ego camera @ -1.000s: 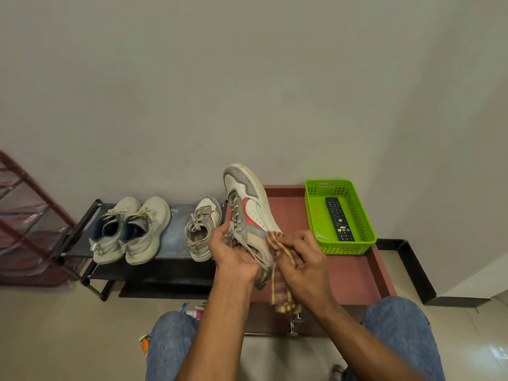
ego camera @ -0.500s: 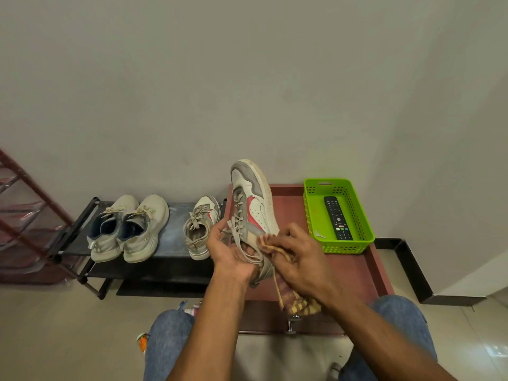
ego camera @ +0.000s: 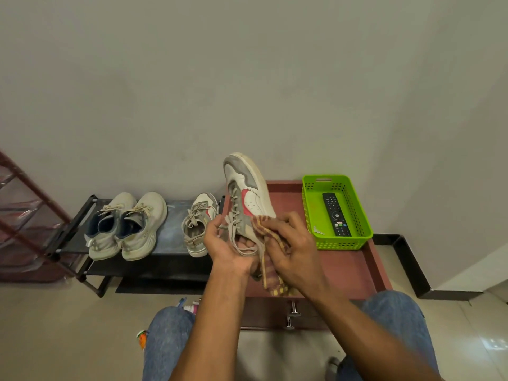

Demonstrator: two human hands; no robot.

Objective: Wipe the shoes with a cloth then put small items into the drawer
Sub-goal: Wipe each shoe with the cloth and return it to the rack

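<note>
Sneaker [ego camera: 248,199], white and grey with a red mark on its side, is up off the cabinet in your left hand [ego camera: 230,244]: your fingers curl under its heel end, the laces spilling over your palm, and its toe points up and away toward the wall. Your right hand [ego camera: 292,250] grips a yellow-and-maroon checked cloth [ego camera: 270,259] and presses it against the side of the shoe near the heel; the loose end of the cloth hangs down below your wrist. You hold both over the left front part of the reddish-brown cabinet top [ego camera: 349,268], whose drawer front [ego camera: 264,314] with its metal knobs shows just below your hands. A green basket [ego camera: 357,215] sits at the back right corner of that top, with a black remote control [ego camera: 336,214] lying in it. The matching sneaker [ego camera: 199,224] rests at the right end of the low black shoe rack [ego camera: 165,259], just beside the cabinet's left edge, and a pair of pale shoes [ego camera: 127,225] stands at the rack's left end.
</note>
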